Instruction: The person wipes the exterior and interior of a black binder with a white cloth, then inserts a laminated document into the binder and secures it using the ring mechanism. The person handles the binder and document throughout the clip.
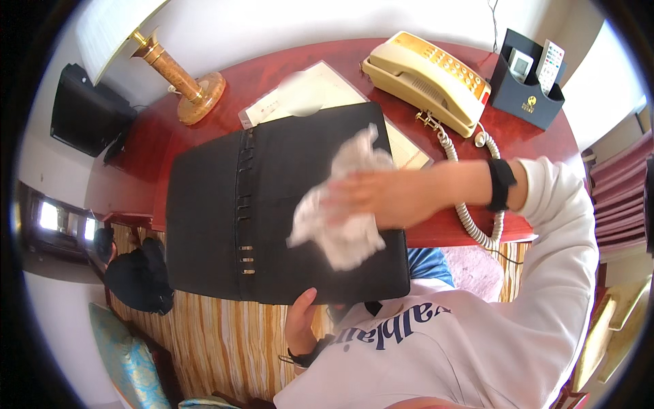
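Note:
An open black leather ring binder (311, 148) with metal fittings along its spine lies tilted across the front of the desk, its lower edge overhanging toward me. My left hand (301, 322) grips that lower edge, thumb on top and the fingers hidden underneath. On the binder's right half, my right hand (368, 199) presses a crumpled white cloth (352, 245) against the surface. The right hand is blurred. Under the binder's far edge, printed sheets (332, 84) in a clear cover stick out.
The red wooden desk (245, 66) holds a beige telephone (429, 76) with a coiled cord (467, 220), a black holder (526, 105) with remote controls, and a table lamp (196, 97). A monitor (87, 112) stands left. Another person (138, 276) in dark clothing is at lower left, near a chair (127, 358).

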Demonstrator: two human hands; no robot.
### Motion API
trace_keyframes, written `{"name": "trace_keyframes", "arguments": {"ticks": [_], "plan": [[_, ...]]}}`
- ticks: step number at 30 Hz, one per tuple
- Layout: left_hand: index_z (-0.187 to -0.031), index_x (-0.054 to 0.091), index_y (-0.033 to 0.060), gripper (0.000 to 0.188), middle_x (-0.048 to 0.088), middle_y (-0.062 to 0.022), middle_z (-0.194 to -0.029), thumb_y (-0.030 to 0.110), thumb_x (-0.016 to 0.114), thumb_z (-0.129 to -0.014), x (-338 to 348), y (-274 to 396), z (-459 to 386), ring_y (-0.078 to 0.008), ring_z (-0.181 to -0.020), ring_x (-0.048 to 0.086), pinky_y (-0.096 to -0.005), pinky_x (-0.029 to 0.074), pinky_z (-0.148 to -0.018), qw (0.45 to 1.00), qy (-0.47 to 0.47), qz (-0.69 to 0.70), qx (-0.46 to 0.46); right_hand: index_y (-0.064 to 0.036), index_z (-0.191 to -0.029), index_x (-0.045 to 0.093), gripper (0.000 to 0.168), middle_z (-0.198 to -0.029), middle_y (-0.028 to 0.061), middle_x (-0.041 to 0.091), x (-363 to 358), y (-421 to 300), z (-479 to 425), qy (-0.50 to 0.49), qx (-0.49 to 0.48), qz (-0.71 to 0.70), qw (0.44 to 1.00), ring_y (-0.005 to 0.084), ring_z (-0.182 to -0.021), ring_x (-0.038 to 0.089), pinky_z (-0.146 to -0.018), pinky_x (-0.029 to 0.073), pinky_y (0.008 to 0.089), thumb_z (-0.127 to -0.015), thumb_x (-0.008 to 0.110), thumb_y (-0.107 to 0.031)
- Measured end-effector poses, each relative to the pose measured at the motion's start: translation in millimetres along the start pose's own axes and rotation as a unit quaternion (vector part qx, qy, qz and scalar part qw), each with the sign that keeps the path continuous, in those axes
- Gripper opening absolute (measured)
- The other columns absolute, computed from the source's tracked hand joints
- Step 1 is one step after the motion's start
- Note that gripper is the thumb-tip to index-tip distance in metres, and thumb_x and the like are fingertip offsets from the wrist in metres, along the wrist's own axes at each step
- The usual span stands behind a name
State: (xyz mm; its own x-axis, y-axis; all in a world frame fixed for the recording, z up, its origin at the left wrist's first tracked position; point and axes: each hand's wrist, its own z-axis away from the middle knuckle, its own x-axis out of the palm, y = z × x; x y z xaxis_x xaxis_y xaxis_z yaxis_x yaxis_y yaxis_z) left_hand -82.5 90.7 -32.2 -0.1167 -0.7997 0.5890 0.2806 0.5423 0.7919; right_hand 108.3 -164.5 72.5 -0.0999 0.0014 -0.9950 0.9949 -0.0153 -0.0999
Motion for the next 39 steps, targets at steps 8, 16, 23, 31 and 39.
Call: {"name": "trace_keyframes", "arguments": {"ticks": [8,16,23,31,39], "plan": [[-0.139,0.030,0.0036,0.062,0.044,-0.0131,-0.134,0.036,0.051,-0.091,-10,-5,14,-0.0295,-0.123,0.043,-0.0486,0.039,-0.097,0.993,0.073,-0.023,0.088,-0.016,-0.143,0.028,0.051,-0.150,0.0149,0.017,4,134,-4,-0.017,0.210,0.085,0.974,0.0336,-0.139,0.013,-0.113,0.014,0.0444,-0.093,0.035,-0.010],[-0.136,0.034,0.0010,0.053,0.046,-0.0135,-0.132,0.032,0.047,-0.094,-68,79,14,-0.0284,-0.122,0.045,-0.0453,0.038,-0.100,0.912,0.246,0.128,0.302,0.002,-0.107,0.057,0.033,-0.103,0.0242,0.060,-67,124,-33,0.038,0.365,0.010,0.930,0.0388,-0.098,0.055,-0.085,0.043,0.0432,-0.092,0.041,-0.022],[-0.126,0.046,-0.0025,0.043,0.056,-0.0124,-0.120,0.014,0.057,-0.087,-60,92,-8,-0.0279,-0.109,0.055,-0.0393,0.046,-0.092,0.862,0.377,0.170,0.293,0.002,-0.120,0.052,0.050,-0.110,0.0141,0.061,-118,102,-46,0.416,0.368,-0.339,0.760,0.0191,-0.099,0.059,-0.088,0.044,0.0300,-0.094,0.046,-0.040],[-0.122,0.049,-0.0005,0.039,0.054,-0.0107,-0.118,0.005,0.057,-0.085,29,71,1,-0.0237,-0.108,0.053,-0.0374,0.046,-0.089,0.798,0.435,-0.014,0.418,-0.003,-0.083,0.054,0.030,-0.068,0.0105,0.056,-153,60,-116,0.442,0.297,-0.473,0.702,0.0209,-0.059,0.059,-0.055,0.048,0.0337,-0.092,0.044,-0.030],[-0.137,0.034,0.0017,0.058,0.040,-0.0146,-0.136,0.035,0.044,-0.091,19,133,16,-0.0302,-0.123,0.041,-0.0451,0.031,-0.103,0.768,0.318,0.028,0.556,0.003,-0.103,0.057,0.041,-0.088,0.0128,0.063,-127,81,-240,0.457,0.202,-0.390,0.774,0.0242,-0.084,0.060,-0.079,0.047,0.0369,-0.093,0.039,-0.032]]}}
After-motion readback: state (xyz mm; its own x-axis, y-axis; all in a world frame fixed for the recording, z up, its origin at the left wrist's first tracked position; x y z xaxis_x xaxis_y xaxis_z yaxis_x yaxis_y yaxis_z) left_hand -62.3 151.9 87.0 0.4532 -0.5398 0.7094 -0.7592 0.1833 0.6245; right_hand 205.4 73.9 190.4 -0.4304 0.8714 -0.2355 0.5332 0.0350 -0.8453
